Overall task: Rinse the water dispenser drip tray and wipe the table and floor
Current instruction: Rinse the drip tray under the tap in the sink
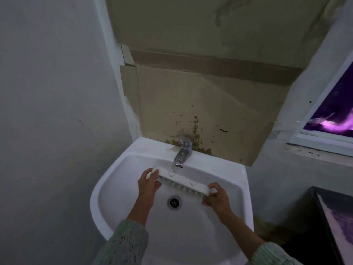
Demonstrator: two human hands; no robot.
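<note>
Left hand point(148, 183) grips the left end of the tray point(181, 181), fingers curled over its top edge. Right hand point(216, 197) grips the right end, thumb on the end face, fingers under. Both forearms reach in from below, in knitted sleeves point(126, 243).

The tray is held level over the sink point(107, 188) basin, just below the tap point(182, 153) spout, above the drain point(174, 202). Open basin lies on all sides of it.

Tray: white, long, narrow, ribbed beneath. Sink: white, glossy, rounded front. Tap: metal. Cardboard point(200, 104), stained, behind it.
</note>
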